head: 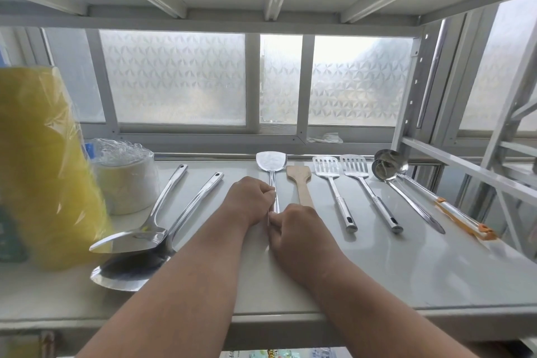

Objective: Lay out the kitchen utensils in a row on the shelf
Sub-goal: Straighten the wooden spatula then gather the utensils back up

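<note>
A steel spatula [271,162] lies mid-shelf, blade toward the window. My left hand [249,203] is closed around its handle, and my right hand [295,227] pinches the handle's near end. Right of it lie a wooden spatula [299,177], two slotted steel turners [327,167] [355,167], and two ladles [385,169] [390,156], one with an orange handle. On the left, two large steel spatulas [136,240] [128,270] lie with blades toward me, one partly over the other.
A tall yellow plastic-wrapped package [37,160] and a wrapped stack of white bowls [128,177] stand at the left of the white shelf [406,270]. The rack's upright post [412,90] rises at the back right; frosted windows are behind.
</note>
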The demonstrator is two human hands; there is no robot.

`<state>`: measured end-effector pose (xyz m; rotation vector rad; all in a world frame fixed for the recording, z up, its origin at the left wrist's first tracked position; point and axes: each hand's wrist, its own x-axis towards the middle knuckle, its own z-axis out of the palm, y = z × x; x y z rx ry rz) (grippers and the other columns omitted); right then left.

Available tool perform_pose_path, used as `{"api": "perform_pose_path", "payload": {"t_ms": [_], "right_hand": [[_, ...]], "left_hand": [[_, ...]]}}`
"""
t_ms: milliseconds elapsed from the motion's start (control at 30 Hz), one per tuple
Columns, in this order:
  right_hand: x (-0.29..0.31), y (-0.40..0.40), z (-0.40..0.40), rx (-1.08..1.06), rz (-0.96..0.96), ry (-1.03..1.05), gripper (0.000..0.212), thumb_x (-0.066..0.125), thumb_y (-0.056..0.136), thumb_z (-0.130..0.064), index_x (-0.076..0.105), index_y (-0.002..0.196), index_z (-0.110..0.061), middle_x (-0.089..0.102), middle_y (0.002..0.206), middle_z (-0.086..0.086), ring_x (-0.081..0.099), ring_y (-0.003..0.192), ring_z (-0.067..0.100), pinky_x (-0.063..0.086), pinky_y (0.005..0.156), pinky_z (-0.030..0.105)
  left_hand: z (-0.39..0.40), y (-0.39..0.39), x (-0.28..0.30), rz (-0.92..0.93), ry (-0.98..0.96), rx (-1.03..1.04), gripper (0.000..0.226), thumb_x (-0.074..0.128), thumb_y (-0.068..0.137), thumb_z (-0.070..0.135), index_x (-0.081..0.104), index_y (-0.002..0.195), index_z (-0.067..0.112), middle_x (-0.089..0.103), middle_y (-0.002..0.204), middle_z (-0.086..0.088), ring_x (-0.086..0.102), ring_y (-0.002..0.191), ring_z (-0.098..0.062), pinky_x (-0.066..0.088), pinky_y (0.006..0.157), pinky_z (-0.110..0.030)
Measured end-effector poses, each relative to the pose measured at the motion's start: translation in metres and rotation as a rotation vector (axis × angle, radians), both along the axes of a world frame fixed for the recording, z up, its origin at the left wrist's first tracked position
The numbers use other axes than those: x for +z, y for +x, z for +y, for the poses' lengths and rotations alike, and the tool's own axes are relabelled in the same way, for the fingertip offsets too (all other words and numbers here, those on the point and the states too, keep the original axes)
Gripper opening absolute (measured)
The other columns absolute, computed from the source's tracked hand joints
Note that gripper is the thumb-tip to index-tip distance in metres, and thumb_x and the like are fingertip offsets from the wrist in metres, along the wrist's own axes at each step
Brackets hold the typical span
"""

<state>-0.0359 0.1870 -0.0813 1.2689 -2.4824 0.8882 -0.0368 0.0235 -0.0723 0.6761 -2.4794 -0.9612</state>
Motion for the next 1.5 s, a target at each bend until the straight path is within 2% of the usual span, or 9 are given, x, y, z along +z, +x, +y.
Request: {"api": "perform_pose_path", "payload": {"t_ms": [200,333,533,733,900,1033,1100,1267,1500], "right_hand": [[0.001,0.000,0.000,0.009,-0.011,0.020,0.026,0.051,0.095,-0.025,0.063,0.073,-0.018,0.043,0.071,-0.005,0.049,0.072,0.023,0.036,0.064,0.031],[0.000,-0.001,-0.001,-0.008,-0.020,-0.011,0.027,0.054,0.089,-0.022,0.048,0.063,-0.022,0.045,0.067,-0.004,0.049,0.068,0.023,0.034,0.058,0.030],[-0.001,-0.001,-0.003,-0.040,-0.025,-0.062,0.009,0.056,0.080,-0.028,0.060,0.079,-0.020,0.059,0.073,-0.005,0.055,0.071,0.019,0.039,0.057,0.024],[0.005,0.009,0.003,-0.072,-0.082,-0.110,0.018,0.059,0.080,-0.026,0.049,0.093,-0.020,0.058,0.081,-0.005,0.055,0.074,0.022,0.043,0.060,0.030],[0.010,0.022,0.009,-0.092,-0.065,-0.119,0.039,0.059,0.080,-0.022,0.051,0.117,-0.013,0.057,0.118,0.008,0.059,0.102,0.033,0.052,0.085,0.045],[0.015,0.033,0.018,-0.040,-0.007,-0.152,0.044,0.059,0.082,-0.016,0.051,0.125,-0.014,0.054,0.123,0.008,0.059,0.106,0.032,0.050,0.087,0.040],[0.015,0.038,0.024,-0.014,0.023,-0.164,0.045,0.060,0.083,-0.013,0.053,0.127,-0.014,0.055,0.121,0.008,0.060,0.105,0.030,0.049,0.087,0.037],[0.012,0.061,0.038,0.057,0.081,-0.172,0.042,0.057,0.084,-0.012,0.057,0.125,-0.020,0.059,0.117,0.000,0.064,0.093,0.025,0.054,0.079,0.036],[0.010,0.074,0.061,0.122,0.093,-0.132,0.043,0.055,0.082,-0.015,0.056,0.125,-0.023,0.057,0.119,-0.003,0.063,0.095,0.022,0.053,0.080,0.034]], "left_hand": [[0.002,0.001,0.002,-0.005,-0.013,0.022,0.042,0.064,0.098,0.029,0.070,0.057,0.023,0.075,0.069,0.007,0.068,0.076,-0.016,0.054,0.074,-0.029],[0.002,0.002,0.002,0.000,0.017,0.016,0.035,0.065,0.097,0.030,0.075,0.064,0.024,0.079,0.079,0.008,0.073,0.088,-0.015,0.057,0.083,-0.030],[0.007,0.006,0.005,0.022,0.069,0.017,0.021,0.065,0.099,0.031,0.079,0.115,0.029,0.074,0.099,0.010,0.069,0.103,-0.014,0.048,0.091,-0.025],[0.025,0.025,0.022,0.061,0.002,0.099,0.021,0.057,0.100,0.027,0.077,0.108,0.026,0.077,0.115,-0.005,0.069,0.108,-0.025,0.047,0.088,-0.024],[0.010,0.080,0.056,-0.234,-0.274,0.162,0.031,0.052,0.084,0.034,0.067,0.104,0.016,0.070,0.113,-0.010,0.065,0.106,-0.030,0.055,0.090,-0.038],[-0.014,0.140,0.053,-0.619,-0.423,0.278,0.040,0.054,0.082,0.045,0.059,0.113,0.019,0.062,0.101,-0.002,0.064,0.109,-0.029,0.056,0.098,-0.043],[-0.017,0.159,0.043,-0.726,-0.415,0.268,0.043,0.056,0.087,0.049,0.061,0.117,0.019,0.067,0.113,-0.005,0.065,0.111,-0.031,0.055,0.101,-0.043],[-0.005,0.175,0.033,-0.714,-0.577,0.269,0.039,0.049,0.096,0.016,0.056,0.134,0.012,0.061,0.140,-0.011,0.062,0.127,-0.036,0.056,0.099,-0.050],[0.015,0.178,0.046,-0.769,-0.853,0.157,0.044,0.056,0.093,-0.001,0.057,0.136,0.011,0.059,0.136,-0.010,0.063,0.126,-0.034,0.060,0.094,-0.051]]}}
